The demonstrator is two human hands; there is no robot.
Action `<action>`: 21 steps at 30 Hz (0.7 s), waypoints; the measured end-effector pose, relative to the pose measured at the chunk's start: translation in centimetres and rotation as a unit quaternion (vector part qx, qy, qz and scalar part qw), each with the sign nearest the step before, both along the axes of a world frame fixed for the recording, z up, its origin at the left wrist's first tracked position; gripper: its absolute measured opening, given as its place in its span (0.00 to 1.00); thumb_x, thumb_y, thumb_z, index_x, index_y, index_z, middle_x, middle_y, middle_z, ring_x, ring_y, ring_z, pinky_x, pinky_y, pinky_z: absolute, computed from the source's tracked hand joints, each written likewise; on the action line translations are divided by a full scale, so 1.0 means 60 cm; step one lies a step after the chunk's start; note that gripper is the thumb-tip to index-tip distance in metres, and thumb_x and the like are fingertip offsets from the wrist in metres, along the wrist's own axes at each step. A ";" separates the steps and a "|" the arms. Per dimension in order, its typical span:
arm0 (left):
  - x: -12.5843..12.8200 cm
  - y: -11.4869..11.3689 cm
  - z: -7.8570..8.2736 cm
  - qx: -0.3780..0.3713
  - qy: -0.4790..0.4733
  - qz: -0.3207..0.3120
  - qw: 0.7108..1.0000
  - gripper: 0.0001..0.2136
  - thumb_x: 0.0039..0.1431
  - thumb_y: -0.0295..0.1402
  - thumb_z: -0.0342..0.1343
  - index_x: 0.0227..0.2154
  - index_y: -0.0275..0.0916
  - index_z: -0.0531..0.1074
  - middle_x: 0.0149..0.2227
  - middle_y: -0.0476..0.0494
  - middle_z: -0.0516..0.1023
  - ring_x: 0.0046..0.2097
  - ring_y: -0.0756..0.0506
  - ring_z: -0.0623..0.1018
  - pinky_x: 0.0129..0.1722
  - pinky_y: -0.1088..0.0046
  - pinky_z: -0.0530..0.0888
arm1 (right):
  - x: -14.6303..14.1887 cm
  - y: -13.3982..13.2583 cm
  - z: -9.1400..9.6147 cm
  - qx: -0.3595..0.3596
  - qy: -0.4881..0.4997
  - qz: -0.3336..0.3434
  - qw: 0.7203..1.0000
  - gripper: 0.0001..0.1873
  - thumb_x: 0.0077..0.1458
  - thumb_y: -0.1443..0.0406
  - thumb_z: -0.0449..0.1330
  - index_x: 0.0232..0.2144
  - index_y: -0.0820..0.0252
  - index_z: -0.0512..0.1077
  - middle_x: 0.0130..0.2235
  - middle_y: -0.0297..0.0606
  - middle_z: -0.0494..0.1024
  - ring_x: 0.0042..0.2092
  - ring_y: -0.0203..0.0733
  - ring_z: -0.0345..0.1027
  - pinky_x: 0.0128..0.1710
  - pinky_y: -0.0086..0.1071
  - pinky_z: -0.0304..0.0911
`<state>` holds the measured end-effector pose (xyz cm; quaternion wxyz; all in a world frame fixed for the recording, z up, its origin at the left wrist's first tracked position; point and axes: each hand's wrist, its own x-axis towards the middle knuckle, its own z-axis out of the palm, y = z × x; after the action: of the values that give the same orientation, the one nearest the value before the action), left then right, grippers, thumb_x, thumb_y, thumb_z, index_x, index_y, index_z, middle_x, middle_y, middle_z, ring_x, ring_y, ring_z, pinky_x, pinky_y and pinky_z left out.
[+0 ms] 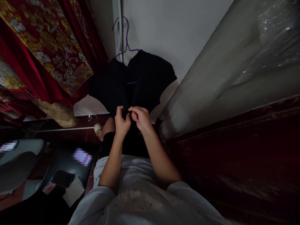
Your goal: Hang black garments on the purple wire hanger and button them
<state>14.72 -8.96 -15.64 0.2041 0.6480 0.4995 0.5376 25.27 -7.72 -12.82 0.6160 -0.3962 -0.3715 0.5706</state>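
Note:
A black short-sleeved shirt (150,72) hangs in front of me on a purple wire hanger (127,34), its front parted at the neck. My left hand (122,122) is closed on the left front edge of the shirt, its thumb and fingers curled at the opening. Close beside it, my right hand (141,118) pinches the other edge, fingers bent in. The two hands almost meet at the middle of the front. Any small thing between the fingertips is too dark to make out.
Red curtains with gold embroidery (53,40) hang at left. A plastic-wrapped mattress-like panel (211,78) leans at right by dark red wood (234,156). Lower left, a black table (42,200) bears a dark phone (62,178) and papers (73,191). My beige clog (98,130) stands on the floor.

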 end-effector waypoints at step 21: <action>-0.031 0.132 0.256 0.179 0.215 -0.068 0.958 0.08 0.73 0.24 0.51 0.46 0.42 0.71 0.42 0.46 0.79 0.46 0.43 0.80 0.50 0.63 0.75 | 0.045 0.114 0.214 0.180 -0.192 0.012 0.965 0.13 0.59 0.70 0.62 0.24 0.59 0.67 0.16 0.27 0.64 0.19 0.28 0.55 0.18 0.22 0.50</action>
<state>12.85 -1.03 -0.28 0.0081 0.8066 0.3820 0.4509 27.97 -0.88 0.03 0.5876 -0.3762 -0.5841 0.4148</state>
